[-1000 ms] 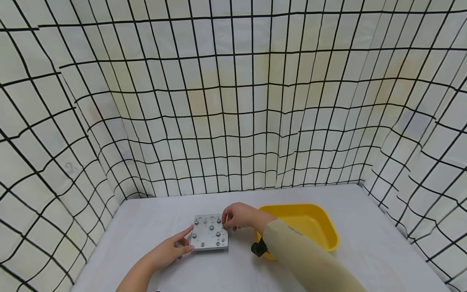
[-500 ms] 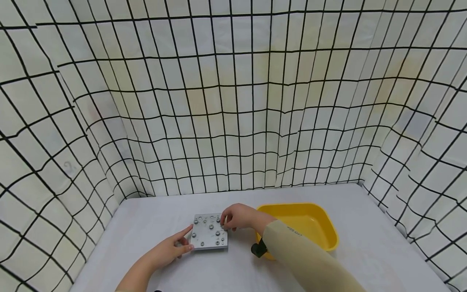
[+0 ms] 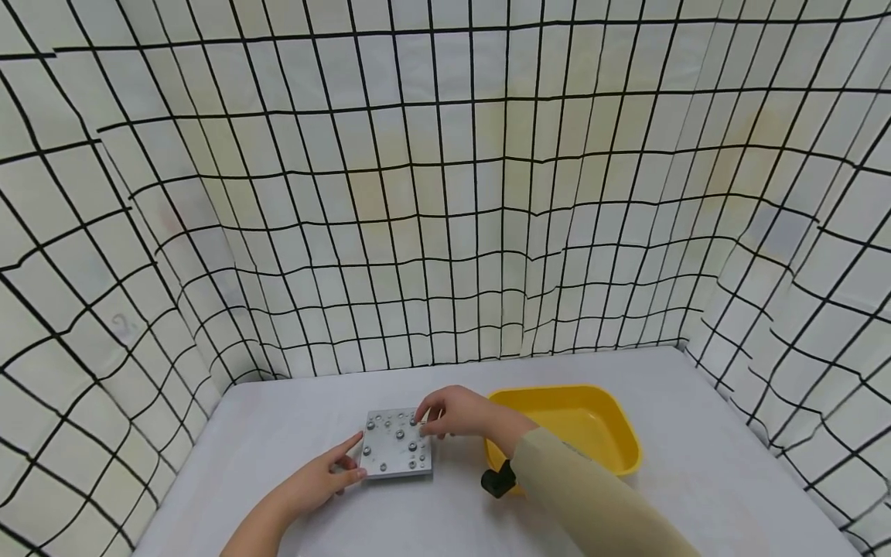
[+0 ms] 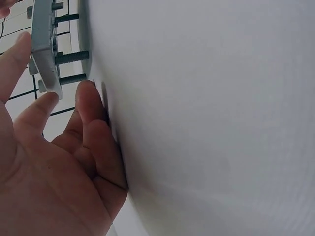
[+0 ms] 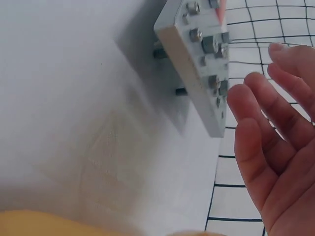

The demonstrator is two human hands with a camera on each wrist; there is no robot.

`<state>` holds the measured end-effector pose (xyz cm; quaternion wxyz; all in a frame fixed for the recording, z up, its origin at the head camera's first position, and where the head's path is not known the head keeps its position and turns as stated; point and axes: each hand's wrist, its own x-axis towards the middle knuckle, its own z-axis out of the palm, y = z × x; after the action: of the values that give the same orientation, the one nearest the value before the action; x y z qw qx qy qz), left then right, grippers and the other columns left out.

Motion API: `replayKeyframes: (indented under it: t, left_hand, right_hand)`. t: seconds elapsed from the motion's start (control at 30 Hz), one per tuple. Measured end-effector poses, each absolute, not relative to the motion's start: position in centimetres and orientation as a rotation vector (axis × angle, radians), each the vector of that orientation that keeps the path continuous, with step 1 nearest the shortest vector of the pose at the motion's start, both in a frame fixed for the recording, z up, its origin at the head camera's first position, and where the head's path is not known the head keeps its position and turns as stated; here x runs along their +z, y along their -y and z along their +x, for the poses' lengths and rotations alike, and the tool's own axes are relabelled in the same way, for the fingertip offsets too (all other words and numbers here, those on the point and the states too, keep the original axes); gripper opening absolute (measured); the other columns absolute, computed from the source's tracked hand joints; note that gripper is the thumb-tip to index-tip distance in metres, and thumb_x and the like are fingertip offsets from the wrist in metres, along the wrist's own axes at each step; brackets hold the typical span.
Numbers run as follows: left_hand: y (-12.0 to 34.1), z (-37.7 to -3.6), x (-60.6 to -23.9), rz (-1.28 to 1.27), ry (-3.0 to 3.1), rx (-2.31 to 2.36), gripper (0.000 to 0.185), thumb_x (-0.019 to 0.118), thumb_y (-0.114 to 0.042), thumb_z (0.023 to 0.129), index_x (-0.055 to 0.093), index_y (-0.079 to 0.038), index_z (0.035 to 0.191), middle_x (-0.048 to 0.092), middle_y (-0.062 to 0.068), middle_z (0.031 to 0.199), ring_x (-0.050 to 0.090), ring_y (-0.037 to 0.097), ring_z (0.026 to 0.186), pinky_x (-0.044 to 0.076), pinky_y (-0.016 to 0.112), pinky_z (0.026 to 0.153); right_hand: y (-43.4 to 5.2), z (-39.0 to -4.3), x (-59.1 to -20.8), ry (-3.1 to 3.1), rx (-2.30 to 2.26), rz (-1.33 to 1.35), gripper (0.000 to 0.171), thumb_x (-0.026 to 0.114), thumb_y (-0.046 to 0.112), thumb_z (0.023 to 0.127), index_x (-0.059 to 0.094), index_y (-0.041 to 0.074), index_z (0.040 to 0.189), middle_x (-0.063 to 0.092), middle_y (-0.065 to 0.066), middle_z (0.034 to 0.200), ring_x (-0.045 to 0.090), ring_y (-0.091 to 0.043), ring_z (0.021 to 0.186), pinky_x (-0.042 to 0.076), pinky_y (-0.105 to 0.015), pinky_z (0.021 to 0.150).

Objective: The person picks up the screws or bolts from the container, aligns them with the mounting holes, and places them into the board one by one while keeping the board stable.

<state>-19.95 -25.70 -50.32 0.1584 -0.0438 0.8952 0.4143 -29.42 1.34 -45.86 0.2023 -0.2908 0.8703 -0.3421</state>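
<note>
A silver metal plate studded with several bolts lies low over the white table. Threaded shanks stick out below it. My left hand holds the plate at its left edge, index finger near the far corner and thumb at the near one. In the left wrist view the other fingers are curled beside the tabletop. My right hand reaches in from the right, thumb and index finger pinching at a small bolt by the right edge, which the fingertips mostly hide. The right wrist view shows its remaining fingers bent.
A yellow tray stands right of the plate, partly under the right forearm. A beige sleeve and a black wrist device pass over its near left side. White walls with black grid lines enclose the table.
The right fingertips have shifted slightly left over the plate's right edge. The left hand keeps its place on the plate. The whole head view has drifted a little.
</note>
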Motion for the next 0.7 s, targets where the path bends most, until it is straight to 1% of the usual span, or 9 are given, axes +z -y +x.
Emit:
replayKeyframes:
  t: [0.2,0.3,0.4,0.47,0.57,0.63,0.7]
  left_hand:
    - [26.1,-19.2,-49.9,-0.175,-2.553,1.195,0.076,0.068,-0.042,0.092,0.037,-0.010,0.153,0.060,0.002,0.107,0.057,0.018,0.082,0.045,0.034,0.069]
    - [26.1,-18.7,-49.8,-0.187,-2.554,1.204,0.074,0.065,-0.042,0.094,0.036,-0.007,0.153,0.061,0.003,0.109,0.057,0.017,0.082,0.046,0.033,0.068]
    - [25.9,-18.3,-49.5,-0.175,-2.570,1.199,0.074,0.064,-0.043,0.095,0.035,-0.007,0.153,0.062,0.003,0.112,0.057,0.017,0.084,0.046,0.033,0.068]
    - [25.8,-18.1,-49.2,-0.160,-2.604,1.177,0.072,0.063,-0.043,0.096,0.037,-0.008,0.153,0.062,0.004,0.116,0.057,0.017,0.088,0.048,0.036,0.071]
    - [25.4,-17.3,-48.5,-0.110,-2.650,1.153,0.072,0.061,-0.045,0.097,0.036,-0.009,0.153,0.060,0.007,0.125,0.060,0.022,0.102,0.049,0.046,0.084]
    - [25.0,-16.8,-47.9,-0.074,-2.670,1.159,0.071,0.059,-0.045,0.098,0.035,-0.011,0.154,0.057,0.010,0.131,0.058,0.027,0.113,0.046,0.053,0.093]
    - [24.7,-16.2,-47.3,-0.038,-2.688,1.154,0.071,0.058,-0.046,0.098,0.032,-0.013,0.156,0.052,0.013,0.139,0.053,0.033,0.123,0.041,0.058,0.098]
  right_hand:
    - [-1.9,-27.7,-45.1,-2.496,-1.029,-0.813,0.020,0.070,0.034,0.093,0.071,0.024,0.110,0.063,0.013,0.088,0.060,-0.013,0.079,0.050,-0.026,0.067]
    - [-2.5,-26.8,-44.8,-2.541,-1.051,-0.795,0.025,0.070,0.035,0.093,0.070,0.022,0.115,0.061,0.015,0.093,0.056,-0.009,0.084,0.050,-0.025,0.071]
    - [-3.3,-26.0,-44.7,-2.568,-1.083,-0.775,0.030,0.069,0.034,0.094,0.068,0.020,0.120,0.062,0.014,0.099,0.056,-0.008,0.091,0.050,-0.024,0.076]
    - [-4.1,-25.6,-44.6,-2.575,-1.111,-0.767,0.033,0.068,0.036,0.095,0.066,0.021,0.124,0.062,0.013,0.107,0.056,-0.009,0.097,0.050,-0.027,0.081]
    - [-5.5,-24.7,-44.2,-2.601,-1.129,-0.739,0.041,0.067,0.041,0.095,0.062,0.022,0.130,0.062,0.008,0.121,0.056,-0.012,0.106,0.049,-0.035,0.090]
    - [-6.5,-24.2,-44.1,-2.632,-1.116,-0.706,0.047,0.066,0.046,0.094,0.059,0.023,0.135,0.060,0.007,0.129,0.055,-0.015,0.113,0.047,-0.041,0.096]
    - [-7.5,-23.6,-43.9,-2.680,-1.074,-0.663,0.054,0.065,0.052,0.093,0.056,0.026,0.139,0.057,0.006,0.136,0.053,-0.019,0.121,0.043,-0.047,0.101]
